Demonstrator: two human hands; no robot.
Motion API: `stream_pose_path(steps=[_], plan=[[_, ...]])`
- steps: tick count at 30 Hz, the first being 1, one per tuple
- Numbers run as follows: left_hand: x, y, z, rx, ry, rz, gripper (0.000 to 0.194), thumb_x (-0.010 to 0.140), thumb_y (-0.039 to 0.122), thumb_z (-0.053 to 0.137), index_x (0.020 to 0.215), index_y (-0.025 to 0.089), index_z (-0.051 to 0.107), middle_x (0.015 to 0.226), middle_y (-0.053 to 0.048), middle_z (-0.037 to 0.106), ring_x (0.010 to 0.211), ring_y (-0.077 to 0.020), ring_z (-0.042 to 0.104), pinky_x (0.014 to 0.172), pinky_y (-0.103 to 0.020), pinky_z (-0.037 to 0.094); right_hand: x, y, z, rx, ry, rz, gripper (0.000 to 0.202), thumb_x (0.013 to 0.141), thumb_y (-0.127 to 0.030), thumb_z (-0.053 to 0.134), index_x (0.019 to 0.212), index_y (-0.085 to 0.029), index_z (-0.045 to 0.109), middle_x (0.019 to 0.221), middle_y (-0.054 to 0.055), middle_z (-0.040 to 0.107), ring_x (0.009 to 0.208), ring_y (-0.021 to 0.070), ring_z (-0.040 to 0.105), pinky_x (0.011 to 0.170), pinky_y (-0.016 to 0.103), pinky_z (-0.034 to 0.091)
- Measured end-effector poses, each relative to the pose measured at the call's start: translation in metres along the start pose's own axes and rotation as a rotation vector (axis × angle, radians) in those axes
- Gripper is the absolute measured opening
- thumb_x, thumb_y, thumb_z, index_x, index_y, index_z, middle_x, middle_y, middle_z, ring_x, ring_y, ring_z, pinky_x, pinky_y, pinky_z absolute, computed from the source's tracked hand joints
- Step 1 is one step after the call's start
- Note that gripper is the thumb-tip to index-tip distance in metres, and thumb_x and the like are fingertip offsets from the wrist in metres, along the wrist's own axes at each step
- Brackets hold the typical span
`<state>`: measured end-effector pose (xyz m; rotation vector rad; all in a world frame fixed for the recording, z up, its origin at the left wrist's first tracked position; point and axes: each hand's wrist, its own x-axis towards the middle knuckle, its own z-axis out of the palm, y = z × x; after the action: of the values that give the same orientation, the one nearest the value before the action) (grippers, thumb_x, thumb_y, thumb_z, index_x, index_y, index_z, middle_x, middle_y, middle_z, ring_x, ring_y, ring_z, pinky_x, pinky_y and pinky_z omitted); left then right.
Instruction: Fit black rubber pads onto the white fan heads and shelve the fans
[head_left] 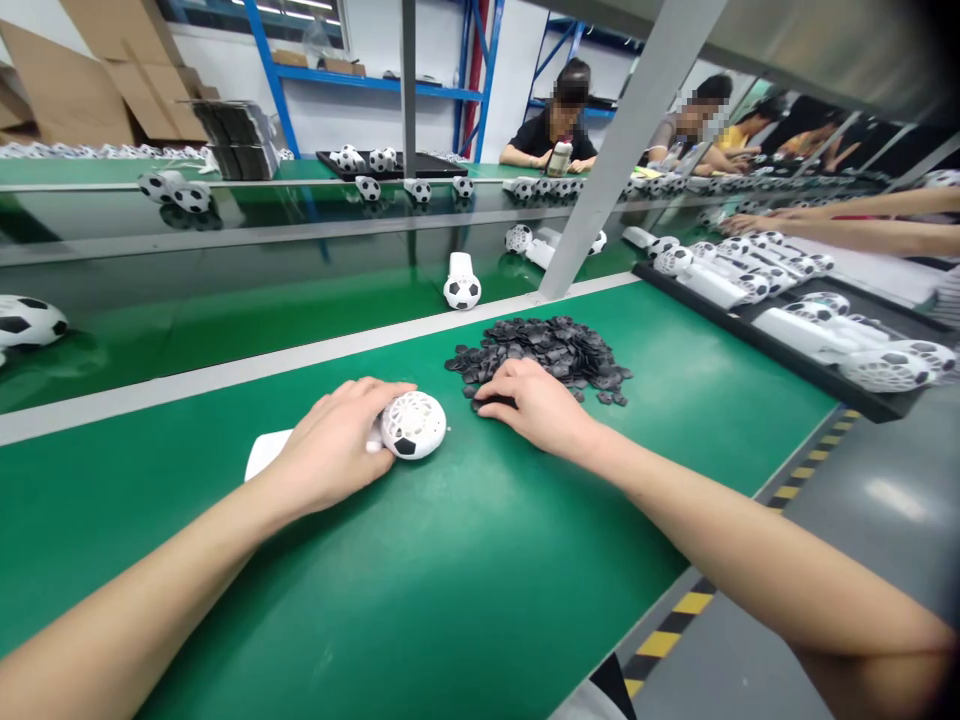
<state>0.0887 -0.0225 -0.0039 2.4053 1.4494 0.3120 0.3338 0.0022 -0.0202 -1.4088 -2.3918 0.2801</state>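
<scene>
My left hand (330, 440) is wrapped round a white football-shaped device (414, 425) that lies on the green table (420, 580). The ball end points right, with a lattice of openings and one black patch low on its front; a white handle shows behind the hand. At the left edge of a pile of small black pieces (562, 350), my right hand (525, 405) has its thumb and fingers bent toward each other at the table surface. Whether a piece sits between its fingertips is too small to tell.
Beyond a grey rail, a finished-looking football device (462, 285) rests on the green conveyor (300, 290). A slanted metal post (630, 140) rises behind the pile. At right, a black tray (780, 345) holds several white devices, near another person's arms (862, 220). Several people sit farther back.
</scene>
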Motion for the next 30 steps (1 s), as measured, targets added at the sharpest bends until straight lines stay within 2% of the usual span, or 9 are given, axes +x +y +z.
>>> stream_pose_path(steps=[3,6,9,12,18,21,23,26,30], plan=[[0.001,-0.003,0.0,0.01,-0.009,0.022,0.054,0.071,0.026,0.05,0.124,0.025,0.042,0.111,-0.006,0.053,0.102,-0.027,0.047,0.085,-0.039,0.039,0.003,-0.001,0.003,-0.031,-0.048,-0.019,0.014,0.078,-0.025,0.061,0.09,-0.021,0.066,0.089,0.006,0.058,0.087,0.0209,0.049,0.076,0.034,0.042],[-0.001,-0.005,0.0,0.019,-0.016,0.032,0.055,0.071,0.024,0.048,0.125,0.027,0.042,0.109,-0.005,0.053,0.101,-0.0261,0.047,0.084,-0.038,0.039,0.006,-0.001,0.002,0.007,-0.079,-0.037,0.008,0.074,-0.022,0.064,0.082,-0.019,0.062,0.085,0.004,0.058,0.085,0.0193,0.049,0.073,0.031,0.041],[-0.002,-0.007,0.0,0.031,-0.005,0.016,0.055,0.071,0.021,0.046,0.125,0.028,0.042,0.109,-0.005,0.053,0.101,-0.0261,0.046,0.084,-0.038,0.038,0.005,-0.004,-0.001,0.085,-0.124,-0.06,0.009,0.073,-0.017,0.064,0.07,-0.018,0.056,0.072,0.0,0.057,0.071,0.0142,0.05,0.064,0.026,0.039],[-0.003,-0.006,0.0,0.046,0.001,0.02,0.058,0.07,0.018,0.044,0.126,0.029,0.041,0.108,-0.005,0.054,0.1,-0.0262,0.047,0.082,-0.038,0.037,0.001,-0.014,-0.005,0.205,-0.14,-0.052,0.009,0.077,-0.015,0.06,0.069,-0.017,0.054,0.068,-0.002,0.056,0.062,0.0108,0.049,0.058,0.023,0.038],[-0.004,0.003,0.0,0.07,-0.004,0.031,0.064,0.066,0.011,0.042,0.127,0.03,0.04,0.107,-0.004,0.056,0.097,-0.0252,0.048,0.082,-0.038,0.036,-0.007,-0.042,-0.013,0.296,-0.096,-0.259,0.01,0.084,-0.016,0.051,0.08,-0.018,0.059,0.08,0.002,0.059,0.078,0.0137,0.052,0.072,0.026,0.04],[-0.006,0.005,0.0,0.043,-0.02,0.043,0.063,0.067,0.023,0.052,0.129,0.03,0.038,0.11,-0.003,0.056,0.1,-0.0264,0.048,0.086,-0.04,0.033,-0.007,-0.051,-0.012,0.189,-0.085,-0.373,0.012,0.086,-0.018,0.049,0.084,-0.019,0.061,0.082,0.004,0.06,0.079,0.0159,0.051,0.072,0.03,0.038],[-0.006,0.006,0.001,0.018,-0.021,0.035,0.067,0.066,0.042,0.059,0.128,0.029,0.039,0.11,-0.004,0.057,0.102,-0.0285,0.047,0.088,-0.042,0.032,-0.005,-0.054,-0.01,0.123,-0.074,-0.42,0.013,0.086,-0.018,0.049,0.085,-0.02,0.061,0.082,0.004,0.06,0.079,0.0164,0.051,0.071,0.031,0.036],[-0.006,0.01,0.004,0.004,0.026,-0.005,0.074,0.061,0.064,0.056,0.123,0.025,0.046,0.106,-0.007,0.059,0.101,-0.0305,0.048,0.088,-0.044,0.033,-0.001,-0.056,-0.01,0.137,-0.087,-0.431,0.01,0.084,-0.017,0.052,0.081,-0.019,0.061,0.079,0.002,0.061,0.076,0.0154,0.052,0.071,0.031,0.035],[-0.005,0.016,0.008,0.001,0.087,-0.042,0.064,0.067,0.066,0.05,0.114,0.023,0.053,0.094,-0.006,0.061,0.093,-0.0281,0.051,0.087,-0.044,0.034,0.006,-0.055,-0.007,0.324,-0.089,-0.323,0.007,0.077,-0.016,0.061,0.072,-0.018,0.056,0.072,-0.001,0.06,0.07,0.0126,0.052,0.07,0.027,0.038]])
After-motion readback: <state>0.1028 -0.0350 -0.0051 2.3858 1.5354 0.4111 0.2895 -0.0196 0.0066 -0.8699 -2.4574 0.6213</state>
